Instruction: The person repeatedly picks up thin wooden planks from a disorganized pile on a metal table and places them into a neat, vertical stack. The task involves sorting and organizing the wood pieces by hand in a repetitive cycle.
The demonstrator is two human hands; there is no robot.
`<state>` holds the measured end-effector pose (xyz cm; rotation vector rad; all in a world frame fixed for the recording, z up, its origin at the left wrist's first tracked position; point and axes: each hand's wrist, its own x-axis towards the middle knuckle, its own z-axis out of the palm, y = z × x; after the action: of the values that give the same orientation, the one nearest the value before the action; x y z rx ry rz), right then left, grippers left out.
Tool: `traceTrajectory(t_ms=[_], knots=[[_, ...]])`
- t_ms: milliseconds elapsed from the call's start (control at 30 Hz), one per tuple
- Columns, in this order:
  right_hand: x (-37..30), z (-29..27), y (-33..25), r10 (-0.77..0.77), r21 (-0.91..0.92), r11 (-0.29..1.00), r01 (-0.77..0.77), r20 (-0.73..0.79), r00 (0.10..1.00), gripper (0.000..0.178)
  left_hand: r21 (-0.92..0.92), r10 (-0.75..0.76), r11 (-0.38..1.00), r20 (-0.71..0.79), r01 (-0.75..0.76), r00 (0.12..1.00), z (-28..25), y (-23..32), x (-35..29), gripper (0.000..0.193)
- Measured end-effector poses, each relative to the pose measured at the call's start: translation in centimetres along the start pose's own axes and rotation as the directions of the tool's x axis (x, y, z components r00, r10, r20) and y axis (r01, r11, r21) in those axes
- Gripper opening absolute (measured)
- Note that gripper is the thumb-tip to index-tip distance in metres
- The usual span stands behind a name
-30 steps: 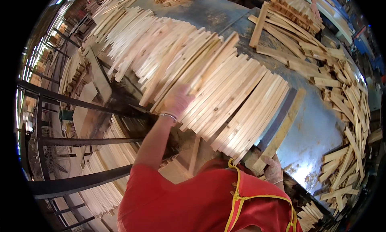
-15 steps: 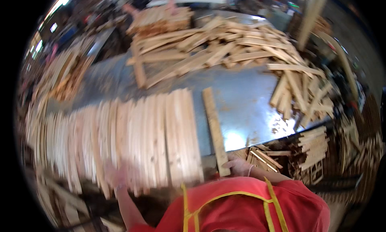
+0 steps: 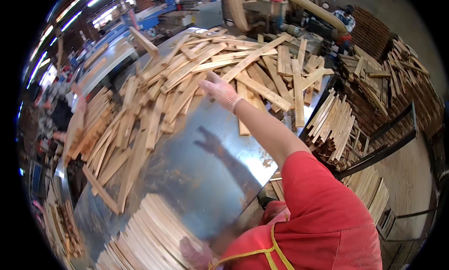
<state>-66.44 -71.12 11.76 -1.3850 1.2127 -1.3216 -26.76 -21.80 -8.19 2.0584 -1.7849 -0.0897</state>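
Note:
My right hand [image 3: 220, 90], in a pale knit glove, reaches out over the metal table to the near edge of a loose heap of wooden slats [image 3: 206, 62]. Its fingers are apart and nothing is in them; its shadow falls on the tabletop. Low in the picture my left hand [image 3: 195, 253], gloved too, lies at the right end of a tight row of wooden slats [image 3: 149, 228]. Its fingers look stretched out against the row, though slightly blurred.
The metal table [image 3: 196, 172] has sawdust on it. Another person's arm [image 3: 77, 111] is beside a stack of slats [image 3: 93, 125] at the left. More slats are stacked [image 3: 333, 125] off the table's right edge, near a black metal frame [image 3: 388, 139]. A thick hose [image 3: 304, 1] runs behind.
My view has swung right and toward the heap. My right hand has let go of the single slat at the near edge and stretched forward. My left hand now lies at the row's right end.

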Motion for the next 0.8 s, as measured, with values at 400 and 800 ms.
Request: traceTrajectory(t_ms=[400, 800], knots=[[-11.1, -34.5, 18.2, 0.383, 0.103, 0.909, -0.404, -0.592, 0.709, 0.052, -0.238, 0.35, 0.935, 0.485, -0.264, 0.801, 13.7, 29.0, 27.2, 0.079], [6.7, -34.3, 17.2, 0.303, -0.638, 0.513, -0.574, -0.491, 0.816, 0.096, -0.504, 0.246, 0.862, 0.496, 0.046, 0.833, 29.1, 40.9, 42.5, 0.088]])
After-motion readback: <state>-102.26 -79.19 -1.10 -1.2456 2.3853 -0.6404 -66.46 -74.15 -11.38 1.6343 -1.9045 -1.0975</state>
